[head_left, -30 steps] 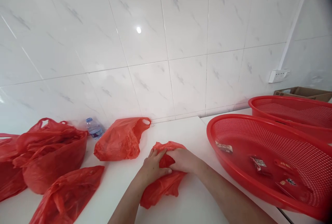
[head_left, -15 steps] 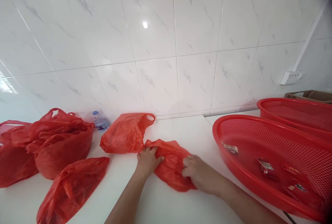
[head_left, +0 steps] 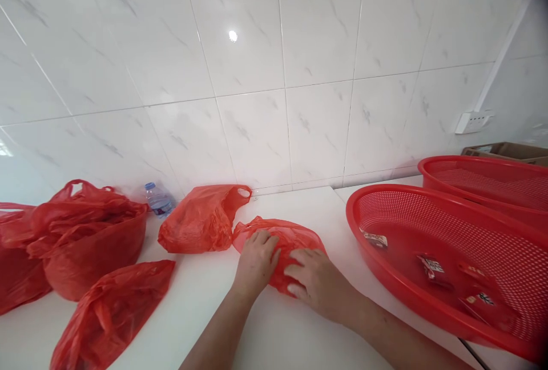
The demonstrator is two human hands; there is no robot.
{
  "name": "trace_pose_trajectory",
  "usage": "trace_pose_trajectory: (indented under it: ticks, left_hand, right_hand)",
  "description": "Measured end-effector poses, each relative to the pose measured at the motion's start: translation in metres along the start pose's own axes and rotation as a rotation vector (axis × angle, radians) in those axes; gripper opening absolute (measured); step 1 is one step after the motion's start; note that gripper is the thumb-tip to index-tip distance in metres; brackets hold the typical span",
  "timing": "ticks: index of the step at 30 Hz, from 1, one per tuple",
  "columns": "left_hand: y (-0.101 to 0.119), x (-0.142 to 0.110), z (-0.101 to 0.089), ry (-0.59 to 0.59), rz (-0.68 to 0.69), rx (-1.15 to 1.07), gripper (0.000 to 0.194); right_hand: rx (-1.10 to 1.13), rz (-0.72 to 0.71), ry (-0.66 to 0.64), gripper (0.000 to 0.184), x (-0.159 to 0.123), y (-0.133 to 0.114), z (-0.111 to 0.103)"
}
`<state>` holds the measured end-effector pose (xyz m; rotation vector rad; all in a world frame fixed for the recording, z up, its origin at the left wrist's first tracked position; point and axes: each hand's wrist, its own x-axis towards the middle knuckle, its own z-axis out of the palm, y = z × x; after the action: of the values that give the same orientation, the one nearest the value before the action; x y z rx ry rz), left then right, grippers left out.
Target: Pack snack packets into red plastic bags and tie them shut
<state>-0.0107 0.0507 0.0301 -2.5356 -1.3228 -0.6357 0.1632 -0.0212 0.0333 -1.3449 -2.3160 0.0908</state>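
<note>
1. The left hand (head_left: 257, 261) lies palm down on a red plastic bag (head_left: 295, 238) at the lower centre of the frame, fingers spread and pressing the film flat; it clutches nothing.
2. The right hand (head_left: 319, 281) rests just right of it on the same bag, fingers loosely curled over the near edge; whether it pinches the film cannot be told.
3. The bag sits on the white table (head_left: 299, 336), crumpled into a low mound; its long axis runs from the centre left toward the lower right of the frame, with the left end touching a second red bag (head_left: 199, 221).
4. That second bag lies left of centre, its handle loop pointing toward the upper right, at the wall.
5. A small water bottle (head_left: 157, 201) lies behind it by the tiled wall (head_left: 257, 73); its blue label is too small to read.
6. Further left a full red bag (head_left: 92, 244) stands bulging; another red bag (head_left: 111, 313) lies flat at the lower left.
7. At the right a red mesh basket (head_left: 385, 278) holds a few wrapped packets (head_left: 432, 267); their printing is too blurred to read.
8. A second red basket (head_left: 483, 179) sits behind it, with a cardboard box (head_left: 505, 150) at the right edge.
</note>
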Motion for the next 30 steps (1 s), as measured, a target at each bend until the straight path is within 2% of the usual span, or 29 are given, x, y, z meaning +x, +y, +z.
trace_pose_trajectory:
  ticks: [2,5,7,9,11,16,19,23,25,27,30]
  left_hand:
    - [-0.001,-0.003,0.008,0.025,0.060,0.008,0.026]
    - [-0.008,-0.007,0.019,0.057,0.024,0.035,0.046]
    - [-0.013,-0.008,0.022,0.071,-0.027,0.020,0.044]
    - [-0.018,-0.009,0.023,0.085,-0.080,-0.024,0.037]
    - [-0.023,-0.009,0.023,0.089,-0.148,-0.086,0.035]
    - [-0.032,-0.013,0.027,0.066,-0.272,-0.220,0.040]
    - [-0.035,-0.014,0.027,0.109,-0.237,-0.222,0.032]
    - [-0.034,-0.013,0.020,0.402,-0.109,-0.123,0.024]
    - [-0.033,-0.013,0.017,0.520,-0.108,-0.041,0.024]
    - [-0.034,-0.013,0.016,0.536,-0.161,0.010,0.028]
    - [-0.039,-0.013,0.017,0.445,-0.233,-0.011,0.030]
  right_hand:
    - [0.093,-0.022,-0.111,0.008,-0.003,0.001,0.004]
    - [0.273,-0.022,-0.238,0.001,-0.006,0.009,0.005]
    - [0.401,-0.017,-0.285,0.016,-0.006,0.015,0.002]
    - [0.523,0.008,-0.312,0.032,-0.005,0.021,0.000]
    - [0.628,0.049,-0.315,0.038,-0.003,0.026,0.000]
    - [0.734,0.124,-0.310,0.033,0.001,0.039,0.003]
    - [0.711,0.203,-0.275,0.016,0.001,0.041,0.005]
    - [0.667,0.260,-0.212,0.007,0.000,0.039,0.009]
    - [0.613,0.268,-0.179,0.004,-0.002,0.034,0.011]
    - [0.521,0.226,-0.084,0.006,-0.005,0.026,0.010]
    - [0.395,0.102,0.100,0.006,-0.017,0.007,-0.007]
